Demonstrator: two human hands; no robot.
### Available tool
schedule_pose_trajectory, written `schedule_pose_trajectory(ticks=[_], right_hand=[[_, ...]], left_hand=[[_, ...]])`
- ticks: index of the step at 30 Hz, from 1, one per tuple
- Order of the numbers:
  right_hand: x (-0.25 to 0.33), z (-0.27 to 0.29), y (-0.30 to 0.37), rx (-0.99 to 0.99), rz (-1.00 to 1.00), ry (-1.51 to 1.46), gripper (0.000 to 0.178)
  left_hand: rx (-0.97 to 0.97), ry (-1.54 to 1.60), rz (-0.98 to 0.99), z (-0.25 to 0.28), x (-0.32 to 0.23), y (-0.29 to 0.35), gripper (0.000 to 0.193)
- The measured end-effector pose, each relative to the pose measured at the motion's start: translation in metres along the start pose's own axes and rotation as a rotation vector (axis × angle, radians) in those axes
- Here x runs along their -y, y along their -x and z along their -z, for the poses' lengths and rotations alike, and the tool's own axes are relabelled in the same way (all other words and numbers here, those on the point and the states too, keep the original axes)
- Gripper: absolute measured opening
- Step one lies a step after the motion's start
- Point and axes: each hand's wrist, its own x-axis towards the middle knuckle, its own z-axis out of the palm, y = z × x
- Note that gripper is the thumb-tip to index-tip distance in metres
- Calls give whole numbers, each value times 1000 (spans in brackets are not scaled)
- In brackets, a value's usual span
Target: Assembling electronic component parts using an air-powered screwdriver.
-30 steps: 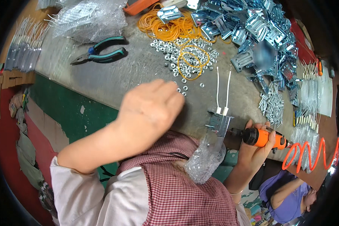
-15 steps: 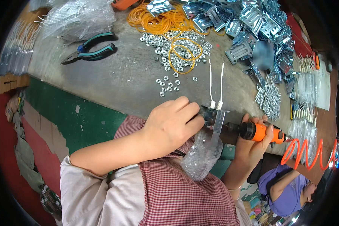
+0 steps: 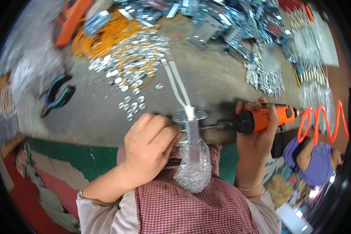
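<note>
My left hand [image 3: 150, 146] is closed, fingers pinching one side of a small metal bracket [image 3: 201, 115] at the table's near edge. Through this bracket runs a flat, glassy strip [image 3: 193, 132], with a white end piece [image 3: 190, 113] and two white wires [image 3: 175, 82] pointing away from me. Bubble wrap [image 3: 195, 167] covers its lower part, hanging before my checked apron. My right hand [image 3: 257, 124] is wrapped round an orange and black power screwdriver [image 3: 267, 119]. Its bit [image 3: 210, 127] points left at the bracket; blur hides whether they touch.
Nuts [image 3: 132, 103] lie scattered beyond my left hand, near orange rubber bands [image 3: 101, 39]. Pliers [image 3: 58, 93] rest at left. Metal plates [image 3: 210, 31] and screws [image 3: 263, 72] are heaped far right. A coiled red hose [image 3: 319, 121] trails from the screwdriver; another person [image 3: 310, 162] sits beyond.
The view has turned, shifting the tabletop things leftward. The wires now slant to the left, and more of the screwdriver's bit shows between its chuck and the bracket. Both hands keep their holds.
</note>
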Motion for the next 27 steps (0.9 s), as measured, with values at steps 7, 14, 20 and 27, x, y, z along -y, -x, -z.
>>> schedule_pose_trajectory(ticks=[7, 14, 20, 27], right_hand=[[-2, -8, 1, -20, -39, -38, 34], [-2, -8, 4, -36, -70, -9, 35], [-1, -10, 4, -38, -93, -1, 35], [-1, -11, 3, 4, -92, -18, 38]], left_hand=[[123, -40, -55, 1, 1, -3, 24], [98, -72, -35, -1, -1, 3, 34], [115, -50, -39, 0, -1, 1, 35], [67, -54, -63, 2, -2, 4, 34]])
